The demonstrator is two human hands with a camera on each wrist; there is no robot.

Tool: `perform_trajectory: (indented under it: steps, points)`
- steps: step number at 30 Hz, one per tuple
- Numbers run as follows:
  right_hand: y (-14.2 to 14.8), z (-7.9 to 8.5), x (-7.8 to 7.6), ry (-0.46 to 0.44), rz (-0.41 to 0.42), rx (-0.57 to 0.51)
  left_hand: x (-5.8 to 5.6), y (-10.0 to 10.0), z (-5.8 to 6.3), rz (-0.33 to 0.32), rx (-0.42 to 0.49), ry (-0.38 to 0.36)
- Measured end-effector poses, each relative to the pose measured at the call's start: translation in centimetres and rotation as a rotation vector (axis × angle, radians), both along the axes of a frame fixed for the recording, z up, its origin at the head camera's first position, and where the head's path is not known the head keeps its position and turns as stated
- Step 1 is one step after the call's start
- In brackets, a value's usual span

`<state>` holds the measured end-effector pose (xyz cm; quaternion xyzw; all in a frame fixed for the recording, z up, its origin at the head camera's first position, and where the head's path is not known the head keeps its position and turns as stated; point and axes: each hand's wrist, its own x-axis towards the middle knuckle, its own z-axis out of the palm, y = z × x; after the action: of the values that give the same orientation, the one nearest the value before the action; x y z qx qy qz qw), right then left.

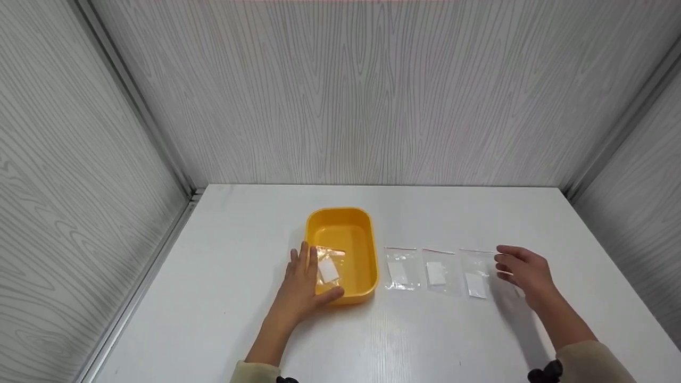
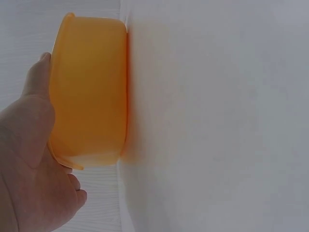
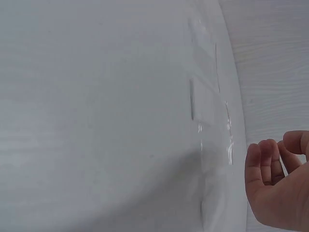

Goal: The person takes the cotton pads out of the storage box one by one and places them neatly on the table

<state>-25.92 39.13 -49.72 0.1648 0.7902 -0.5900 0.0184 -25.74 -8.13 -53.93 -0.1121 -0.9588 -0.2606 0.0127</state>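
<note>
A yellow plastic tub stands on the white table, holding a small clear zip bag with a white rectangle inside. My left hand rests on the tub's left rim, fingers extended and thumb over the near corner. To the tub's right lie similar bags in a row: a first bag, a second bag and a third bag. Beside the third bag, my right hand hovers with loosely bent fingers and nothing visible in it. Something whitish below it is mostly hidden, perhaps another bag.
The white table meets a grey wood-grain back wall. Similar panels rise at the left and right. A metal strip runs along the table's left side.
</note>
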Motion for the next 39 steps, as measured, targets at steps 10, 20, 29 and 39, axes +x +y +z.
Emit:
perform_trajectory:
  steps: [10,20,29,39]
  points:
    - [-5.7,1.1,0.0,0.079,0.164,-0.139,-0.1,0.3,0.2,-0.006,-0.032,-0.005]
    - [-11.4,0.4,-0.8,0.075,0.154,-0.227,0.2,0.2,0.1,0.005,-0.021,-0.025]
    - [-16.6,1.0,-1.6,0.032,0.171,-0.288,0.1,0.1,0.2,0.002,-0.003,-0.013]
    - [-20.6,1.8,-1.8,0.043,0.203,-0.439,0.1,0.1,0.4,-0.003,-0.022,-0.003]
